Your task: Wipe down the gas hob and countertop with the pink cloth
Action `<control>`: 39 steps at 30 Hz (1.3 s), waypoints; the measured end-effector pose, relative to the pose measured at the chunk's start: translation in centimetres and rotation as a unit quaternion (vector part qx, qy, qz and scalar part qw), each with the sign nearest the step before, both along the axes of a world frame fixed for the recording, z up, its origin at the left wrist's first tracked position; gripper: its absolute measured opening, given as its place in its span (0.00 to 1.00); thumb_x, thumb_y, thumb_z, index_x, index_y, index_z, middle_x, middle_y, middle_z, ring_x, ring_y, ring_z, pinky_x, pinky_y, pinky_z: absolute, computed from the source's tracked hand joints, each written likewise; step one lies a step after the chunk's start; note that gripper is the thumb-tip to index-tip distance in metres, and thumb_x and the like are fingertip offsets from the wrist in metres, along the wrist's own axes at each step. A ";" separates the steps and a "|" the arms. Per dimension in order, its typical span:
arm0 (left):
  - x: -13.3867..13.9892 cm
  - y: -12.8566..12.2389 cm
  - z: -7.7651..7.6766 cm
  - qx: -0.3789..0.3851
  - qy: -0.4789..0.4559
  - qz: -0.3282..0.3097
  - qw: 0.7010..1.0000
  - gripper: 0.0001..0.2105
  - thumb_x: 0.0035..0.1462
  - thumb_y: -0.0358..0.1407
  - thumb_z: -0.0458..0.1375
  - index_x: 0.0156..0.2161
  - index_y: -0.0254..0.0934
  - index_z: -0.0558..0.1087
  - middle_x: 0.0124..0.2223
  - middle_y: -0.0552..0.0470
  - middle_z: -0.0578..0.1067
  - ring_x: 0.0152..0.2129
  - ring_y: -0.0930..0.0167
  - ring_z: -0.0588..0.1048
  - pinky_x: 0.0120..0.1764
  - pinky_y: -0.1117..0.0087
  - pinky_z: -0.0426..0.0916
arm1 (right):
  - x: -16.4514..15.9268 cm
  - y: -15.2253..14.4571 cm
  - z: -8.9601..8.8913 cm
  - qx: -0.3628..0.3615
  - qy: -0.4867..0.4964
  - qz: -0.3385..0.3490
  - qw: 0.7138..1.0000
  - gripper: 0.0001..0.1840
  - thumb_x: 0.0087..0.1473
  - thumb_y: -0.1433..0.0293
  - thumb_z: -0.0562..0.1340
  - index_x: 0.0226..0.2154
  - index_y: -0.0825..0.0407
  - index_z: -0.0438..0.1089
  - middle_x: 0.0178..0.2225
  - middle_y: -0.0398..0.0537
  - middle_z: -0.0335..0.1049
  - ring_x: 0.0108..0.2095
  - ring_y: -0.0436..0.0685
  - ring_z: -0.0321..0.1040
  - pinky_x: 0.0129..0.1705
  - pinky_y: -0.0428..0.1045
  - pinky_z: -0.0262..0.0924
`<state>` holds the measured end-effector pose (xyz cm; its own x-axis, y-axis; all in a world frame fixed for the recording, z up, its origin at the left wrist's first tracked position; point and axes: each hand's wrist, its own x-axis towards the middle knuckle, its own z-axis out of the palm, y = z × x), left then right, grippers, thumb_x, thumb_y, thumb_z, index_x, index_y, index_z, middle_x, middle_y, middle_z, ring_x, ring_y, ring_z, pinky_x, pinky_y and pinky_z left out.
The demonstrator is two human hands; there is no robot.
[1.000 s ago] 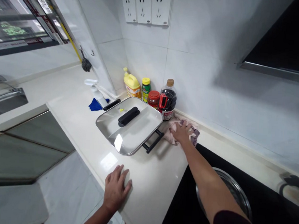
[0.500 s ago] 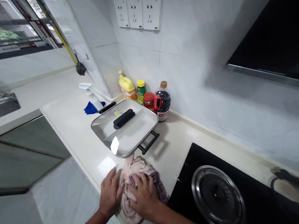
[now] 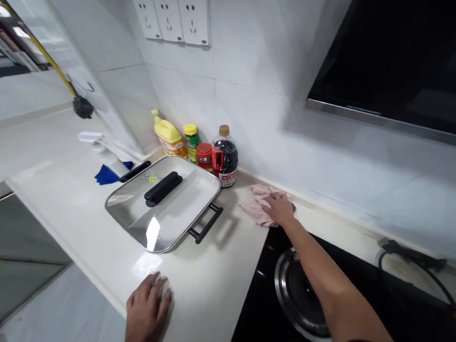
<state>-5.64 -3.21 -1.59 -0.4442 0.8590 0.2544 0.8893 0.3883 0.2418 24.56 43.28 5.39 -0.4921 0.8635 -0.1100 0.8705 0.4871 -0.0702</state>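
A pink cloth (image 3: 253, 206) lies bunched on the counter by the back wall, just behind the black cooktop. My right hand (image 3: 278, 207) presses down on it with the fingers over the fabric. My left hand (image 3: 149, 305) rests on the white counter near its front edge, holding nothing, fingers a little bent and apart. Beyond it stands a rectangular pan with a glass lid (image 3: 195, 189) and black handles. The soy sauce bottle (image 3: 225, 158) with a red grip is to the left of the cloth.
Yellow detergent bottle (image 3: 170, 135), green canister (image 3: 191, 141) and red-lidded jar (image 3: 204, 156) line the wall. A white spray bottle (image 3: 107, 157) lies over a blue cloth (image 3: 105, 176). The cooktop (image 3: 256, 298) holds a round metal burner plate (image 3: 301, 296); a black cable (image 3: 420, 260) lies behind.
My right hand has carried the pink cloth from the counter's front to the back wall. My left hand has come off the cloth onto the counter. The view has swung right.
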 end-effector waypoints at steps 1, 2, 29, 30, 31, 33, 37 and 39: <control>0.0 0.1 0.1 -0.006 -0.005 0.006 1.000 0.20 0.69 0.47 0.49 0.53 0.41 0.78 0.60 0.41 0.76 0.59 0.57 0.71 0.57 0.54 0.65 | 2.4 0.1 -0.3 0.004 -0.001 -0.029 1.000 0.24 0.69 0.53 0.57 0.61 0.40 0.72 0.65 0.56 0.63 0.63 0.72 0.55 0.59 0.64 0.59; 0.1 0.3 0.3 -0.015 -0.012 0.013 1.000 0.20 0.68 0.47 0.49 0.53 0.41 0.78 0.61 0.41 0.76 0.60 0.57 0.71 0.57 0.54 0.65 | 5.0 0.0 -0.6 0.010 -0.002 -0.060 0.998 0.23 0.69 0.54 0.57 0.60 0.41 0.73 0.63 0.56 0.64 0.62 0.72 0.56 0.58 0.63 0.60; 0.6 2.0 2.3 -0.084 -0.041 0.043 0.995 0.22 0.67 0.49 0.45 0.54 0.41 0.75 0.63 0.39 0.74 0.64 0.54 0.67 0.60 0.48 0.62 | -2.2 -15.3 0.6 -0.102 0.098 -0.026 0.990 0.22 0.65 0.54 0.63 0.59 0.38 0.73 0.65 0.54 0.59 0.62 0.73 0.52 0.59 0.68 0.54; 0.6 1.9 2.3 -0.081 -0.038 0.039 0.995 0.23 0.68 0.49 0.45 0.54 0.40 0.75 0.62 0.39 0.74 0.64 0.53 0.67 0.60 0.48 0.63 | -2.1 -16.1 0.3 -0.107 0.093 0.014 0.990 0.21 0.65 0.54 0.64 0.58 0.39 0.74 0.64 0.53 0.59 0.62 0.72 0.52 0.59 0.67 0.53; 0.5 1.9 2.2 -0.080 -0.036 0.037 0.995 0.23 0.68 0.49 0.45 0.54 0.40 0.75 0.62 0.39 0.74 0.64 0.53 0.67 0.60 0.47 0.63 | -1.6 -16.3 0.1 -0.109 0.088 0.042 0.989 0.21 0.65 0.53 0.64 0.57 0.39 0.74 0.64 0.53 0.60 0.62 0.71 0.52 0.60 0.66 0.53; 0.6 2.0 2.3 -0.079 -0.033 0.035 0.996 0.23 0.68 0.49 0.44 0.53 0.40 0.75 0.62 0.39 0.74 0.64 0.53 0.68 0.60 0.47 0.63 | 0.5 -15.2 0.0 -0.101 0.076 0.046 0.991 0.20 0.65 0.52 0.65 0.57 0.38 0.75 0.63 0.51 0.61 0.61 0.69 0.53 0.60 0.63 0.53; 1.0 2.2 2.7 -0.076 -0.031 0.039 0.996 0.24 0.69 0.49 0.43 0.53 0.39 0.75 0.62 0.37 0.74 0.65 0.53 0.67 0.60 0.46 0.63 | 7.7 -9.3 0.8 -0.057 0.044 -0.073 0.995 0.22 0.67 0.56 0.63 0.61 0.38 0.72 0.62 0.53 0.62 0.59 0.67 0.55 0.60 0.59 0.53; 1.1 2.4 2.9 -0.075 -0.035 0.042 0.996 0.25 0.69 0.50 0.43 0.53 0.39 0.75 0.63 0.37 0.74 0.65 0.53 0.67 0.60 0.45 0.62 | 12.1 -7.2 1.2 -0.037 0.030 -0.134 0.990 0.22 0.68 0.59 0.62 0.61 0.43 0.73 0.62 0.57 0.62 0.58 0.69 0.56 0.59 0.60 0.54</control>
